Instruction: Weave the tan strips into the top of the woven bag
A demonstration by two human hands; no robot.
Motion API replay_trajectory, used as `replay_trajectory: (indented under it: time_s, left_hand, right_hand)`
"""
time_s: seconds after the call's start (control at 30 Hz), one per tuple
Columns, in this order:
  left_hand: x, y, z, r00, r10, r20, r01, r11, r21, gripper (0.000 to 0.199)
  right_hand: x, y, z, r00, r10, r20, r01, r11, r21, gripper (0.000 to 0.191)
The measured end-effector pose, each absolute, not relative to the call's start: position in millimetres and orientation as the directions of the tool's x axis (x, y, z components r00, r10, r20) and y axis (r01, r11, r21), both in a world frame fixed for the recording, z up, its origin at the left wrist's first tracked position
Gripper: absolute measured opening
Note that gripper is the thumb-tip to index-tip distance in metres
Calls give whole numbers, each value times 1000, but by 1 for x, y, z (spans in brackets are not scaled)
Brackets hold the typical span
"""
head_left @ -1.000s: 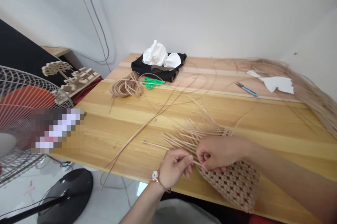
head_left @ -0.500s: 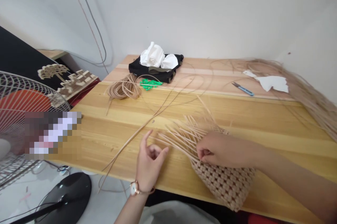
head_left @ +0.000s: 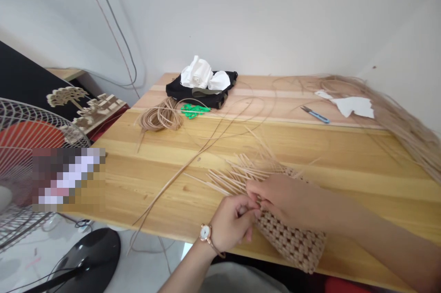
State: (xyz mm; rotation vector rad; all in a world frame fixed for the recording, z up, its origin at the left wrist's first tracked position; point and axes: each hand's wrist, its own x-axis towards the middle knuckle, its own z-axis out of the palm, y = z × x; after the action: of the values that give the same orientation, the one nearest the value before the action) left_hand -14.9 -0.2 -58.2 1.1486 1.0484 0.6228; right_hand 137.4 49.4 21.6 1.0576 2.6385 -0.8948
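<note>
A tan open-weave piece (head_left: 292, 240), like part of a woven bag or basket, lies at the table's front edge. Loose strands (head_left: 230, 177) fan out from its far left side. My left hand (head_left: 232, 222), with a watch on the wrist, is closed, thumb and forefinger pinching at the weave's left corner. Right beside it, my right hand (head_left: 277, 194) reaches over the weave from the right. Its fingers are closed at the same corner, where the strands leave the weave. The exact strand between the fingertips is hidden.
On the wooden table (head_left: 165, 160) are a coil of strands (head_left: 160, 114), a green bundle (head_left: 195, 110), a black bag (head_left: 175, 88) with white paper, blue thread snips (head_left: 316, 114), torn paper (head_left: 354, 105) and a long strand pile (head_left: 403, 127). A fan (head_left: 34, 141) stands left.
My left hand has moved right from beside the strands to the weave's corner, and its fingers have closed there. My right hand has shifted slightly left and down.
</note>
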Motion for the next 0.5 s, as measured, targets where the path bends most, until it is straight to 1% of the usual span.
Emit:
replay_trajectory:
  time_s: [0.07,0.17,0.23,0.33,0.43,0.5]
  left_hand:
    - [-18,1,-60,448,818,-359,101,353,930,21]
    - [-22,2,-65,478,782,-400,113,398,911,21]
    - [-24,2,-67,495,754,-432,113,437,892,21]
    - [-25,3,-67,509,732,-453,100,473,876,22]
    - [-23,3,-64,513,728,-454,98,477,874,21]
    - [-20,2,-62,518,721,-461,92,488,868,21]
  right_hand:
    - [139,52,21,-741,569,-357,667,561,-490,15]
    - [145,58,23,-726,610,-317,681,570,-460,12]
    - [151,62,30,-738,618,-270,666,606,-435,11]
    - [162,66,43,-798,566,-205,595,687,-418,16]
    - [168,64,47,-778,598,-191,623,700,-348,27]
    - [168,60,44,-755,630,-181,653,701,-288,28]
